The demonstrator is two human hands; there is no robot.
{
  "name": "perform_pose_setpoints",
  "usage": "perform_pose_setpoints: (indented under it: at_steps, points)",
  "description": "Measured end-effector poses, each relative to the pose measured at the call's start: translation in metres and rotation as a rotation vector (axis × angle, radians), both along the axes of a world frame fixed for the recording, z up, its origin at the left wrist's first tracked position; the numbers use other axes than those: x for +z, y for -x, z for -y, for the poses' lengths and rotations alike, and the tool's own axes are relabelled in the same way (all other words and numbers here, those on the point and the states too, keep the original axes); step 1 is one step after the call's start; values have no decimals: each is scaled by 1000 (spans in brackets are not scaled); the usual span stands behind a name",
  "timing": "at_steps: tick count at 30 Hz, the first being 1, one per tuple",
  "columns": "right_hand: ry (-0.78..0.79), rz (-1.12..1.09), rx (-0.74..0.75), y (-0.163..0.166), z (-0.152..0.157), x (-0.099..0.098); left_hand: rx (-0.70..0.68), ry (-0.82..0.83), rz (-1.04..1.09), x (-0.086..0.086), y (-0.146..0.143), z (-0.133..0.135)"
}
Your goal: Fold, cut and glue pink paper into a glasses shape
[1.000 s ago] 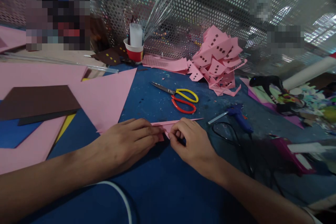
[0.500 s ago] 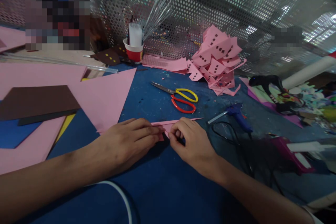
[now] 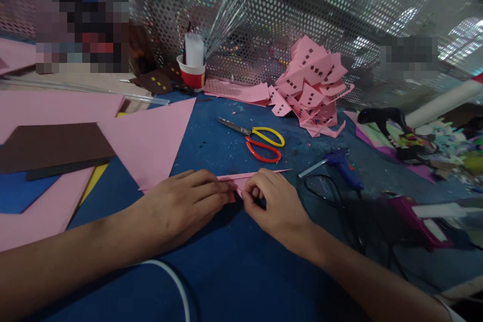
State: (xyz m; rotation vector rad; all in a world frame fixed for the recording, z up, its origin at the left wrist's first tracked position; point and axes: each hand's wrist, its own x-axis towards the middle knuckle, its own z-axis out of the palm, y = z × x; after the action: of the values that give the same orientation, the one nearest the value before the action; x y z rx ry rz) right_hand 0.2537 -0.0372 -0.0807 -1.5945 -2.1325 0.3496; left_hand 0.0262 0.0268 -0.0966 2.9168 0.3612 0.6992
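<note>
A strip of folded pink paper lies across the blue table in front of me, its thin pointed end reaching out to the right. My left hand presses down over its left part, fingers close together. On the right side, my right hand pinches the paper's near edge between thumb and curled fingers. The two hands almost meet, with a small pink flap between them. Just beyond the paper lie scissors with one yellow and one red handle. What lies under my left palm is hidden.
At left are large pink sheets and a dark brown sheet. A red-and-white cup and a pile of pink pieces stand by the perforated metal screen. A blue glue gun with its cord lies right; a white cable curves nearby.
</note>
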Motion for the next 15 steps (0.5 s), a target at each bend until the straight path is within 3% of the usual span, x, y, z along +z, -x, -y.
perform_pose_setpoints:
  at_steps: [15]
  points:
    - [-4,-6,-3,0,0,0,-15,-56,-14,-6,0,-1]
